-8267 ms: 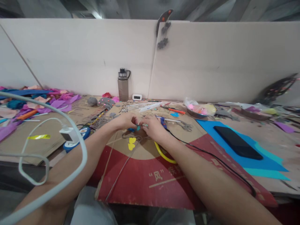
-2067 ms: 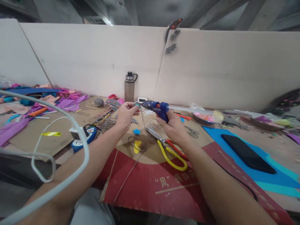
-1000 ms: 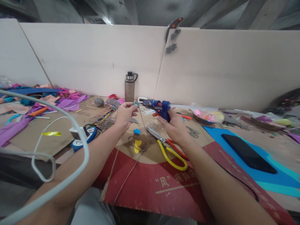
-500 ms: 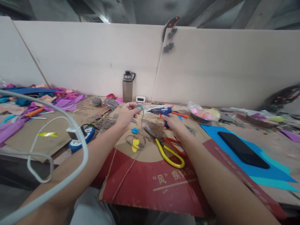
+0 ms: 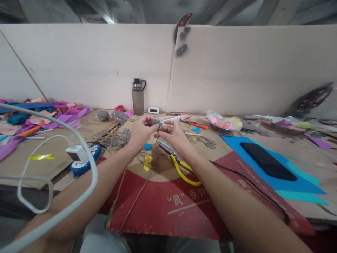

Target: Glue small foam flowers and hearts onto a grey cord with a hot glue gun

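Observation:
My left hand (image 5: pixel 143 131) pinches a small grey-green flower-shaped cutout (image 5: pixel 157 123) between thumb and fingers. My right hand (image 5: pixel 175 137) is close beside it, with its fingers curled and thumb drawn in where a thin grey twine (image 5: pixel 139 198) runs up from the board; the exact grip is partly hidden. Beneath the right wrist lie yellow-handled scissors (image 5: pixel 181 172), their blades partly covered. A blue flower cutout (image 5: pixel 147 146) and a yellow cutout (image 5: pixel 147 161) rest on the cardboard under my hands, with loops of the twine around the yellow one.
A bottle (image 5: pixel 138 96) and small white clock (image 5: pixel 153 110) stand by the partition. At right lie a black phone (image 5: pixel 267 160) on blue sheets and a black cord (image 5: pixel 252 182). A white cable (image 5: pixel 92 168) loops across the left, near a blue power strip (image 5: pixel 85 165).
My right hand no longer holds the blue glue gun and has moved left to the cutout. A black cord now shows right of my right forearm. The view has shifted slightly.

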Demonstrator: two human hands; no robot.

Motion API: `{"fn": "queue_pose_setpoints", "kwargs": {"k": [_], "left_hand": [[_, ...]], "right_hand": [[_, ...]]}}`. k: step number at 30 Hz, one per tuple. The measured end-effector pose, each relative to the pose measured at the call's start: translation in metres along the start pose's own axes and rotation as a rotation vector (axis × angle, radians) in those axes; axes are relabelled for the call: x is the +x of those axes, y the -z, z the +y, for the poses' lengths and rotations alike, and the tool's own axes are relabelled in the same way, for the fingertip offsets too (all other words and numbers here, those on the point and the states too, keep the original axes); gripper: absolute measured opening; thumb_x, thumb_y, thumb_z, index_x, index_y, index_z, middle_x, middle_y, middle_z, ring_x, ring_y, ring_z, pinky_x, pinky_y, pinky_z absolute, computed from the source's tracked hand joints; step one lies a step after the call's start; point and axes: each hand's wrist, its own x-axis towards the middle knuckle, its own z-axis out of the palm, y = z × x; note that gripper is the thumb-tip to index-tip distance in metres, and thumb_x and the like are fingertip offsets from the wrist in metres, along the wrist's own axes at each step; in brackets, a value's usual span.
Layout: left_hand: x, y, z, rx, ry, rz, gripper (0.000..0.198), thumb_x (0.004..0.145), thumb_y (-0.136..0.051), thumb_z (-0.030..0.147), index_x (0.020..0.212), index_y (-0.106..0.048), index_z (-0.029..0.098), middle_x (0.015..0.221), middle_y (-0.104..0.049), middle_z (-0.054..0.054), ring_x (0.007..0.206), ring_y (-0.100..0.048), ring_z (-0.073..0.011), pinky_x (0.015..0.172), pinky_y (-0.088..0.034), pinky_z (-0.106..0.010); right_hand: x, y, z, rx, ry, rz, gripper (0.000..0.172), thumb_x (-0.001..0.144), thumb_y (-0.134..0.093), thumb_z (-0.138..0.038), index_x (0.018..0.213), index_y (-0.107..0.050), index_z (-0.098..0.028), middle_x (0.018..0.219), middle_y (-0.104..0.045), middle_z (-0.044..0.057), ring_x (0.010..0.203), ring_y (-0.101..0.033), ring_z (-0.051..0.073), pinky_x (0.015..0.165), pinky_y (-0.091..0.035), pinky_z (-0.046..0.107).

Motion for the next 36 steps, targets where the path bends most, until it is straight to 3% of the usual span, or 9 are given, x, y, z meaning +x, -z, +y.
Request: {"fn": "queue_pose_setpoints", "kwargs": {"k": [3, 7, 13, 21, 29, 33, 36], "left_hand": [[-0.001, -0.001, 0.001, 0.036, -0.042, 0.016, 0.022, 0.065, -0.072, 0.021, 0.083, -0.060, 0.016, 0.070, -0.059, 0.002, 0.065, -0.054, -0.0094, 0.061, -0.041, -0.021], [-0.001, -0.004, -0.003, -0.004, -0.019, -0.044, 0.023, 0.067, -0.072, 0.023, 0.085, -0.059, 0.016, 0.069, -0.057, 0.002, 0.060, -0.051, -0.0081, 0.054, -0.039, -0.020], [-0.005, -0.006, -0.003, -0.017, 0.004, -0.114, 0.025, 0.069, -0.071, 0.025, 0.085, -0.054, 0.017, 0.068, -0.056, 0.002, 0.059, -0.052, -0.0096, 0.047, -0.043, -0.020], [-0.010, -0.010, 0.002, -0.023, -0.011, -0.128, 0.023, 0.071, -0.068, 0.025, 0.086, -0.054, 0.016, 0.078, -0.062, -0.001, 0.069, -0.062, -0.0130, 0.059, -0.053, -0.026], [-0.006, -0.008, 0.004, 0.023, -0.035, -0.188, 0.021, 0.068, -0.071, 0.022, 0.085, -0.061, 0.016, 0.077, -0.063, 0.000, 0.069, -0.056, -0.0099, 0.064, -0.043, -0.023], [-0.005, -0.008, 0.006, -0.178, 0.077, -0.312, 0.029, 0.062, -0.074, 0.018, 0.088, -0.063, 0.016, 0.082, -0.066, -0.001, 0.072, -0.058, -0.0104, 0.066, -0.044, -0.023], [-0.004, -0.008, 0.008, -0.348, 0.243, -0.365, 0.023, 0.066, -0.072, 0.026, 0.086, -0.064, 0.015, 0.078, -0.066, -0.003, 0.069, -0.061, -0.0123, 0.062, -0.047, -0.024]], "right_hand": [[0.000, -0.003, 0.004, -0.067, 0.019, 0.062, 0.033, 0.071, -0.063, -0.028, 0.094, -0.040, -0.024, 0.067, -0.049, -0.010, 0.056, -0.050, 0.009, 0.061, -0.047, 0.026], [0.000, 0.006, -0.003, -0.333, 0.196, 0.172, 0.010, 0.077, -0.057, -0.027, 0.077, -0.051, -0.020, 0.068, -0.051, -0.004, 0.061, -0.046, 0.010, 0.061, -0.040, 0.025], [-0.004, 0.009, -0.013, -0.495, 0.277, 0.244, 0.016, 0.081, -0.054, -0.031, 0.071, -0.056, -0.018, 0.067, -0.055, -0.001, 0.064, -0.048, 0.013, 0.063, -0.037, 0.027], [-0.004, 0.009, -0.010, -0.566, 0.281, 0.189, 0.030, 0.088, -0.046, -0.035, 0.068, -0.062, -0.018, 0.068, -0.063, 0.000, 0.067, -0.055, 0.014, 0.067, -0.038, 0.027], [-0.003, 0.011, -0.009, -0.609, 0.256, 0.201, 0.034, 0.088, -0.045, -0.038, 0.066, -0.061, -0.018, 0.066, -0.062, 0.000, 0.066, -0.055, 0.015, 0.065, -0.036, 0.027], [-0.002, 0.017, -0.012, -0.676, 0.261, 0.191, 0.035, 0.090, -0.043, -0.038, 0.067, -0.060, -0.018, 0.066, -0.061, 0.000, 0.066, -0.054, 0.015, 0.064, -0.035, 0.027], [-0.002, 0.020, -0.015, -0.758, 0.285, 0.168, 0.035, 0.091, -0.041, -0.035, 0.063, -0.056, -0.019, 0.064, -0.059, 0.000, 0.063, -0.052, 0.014, 0.062, -0.033, 0.027]]}}
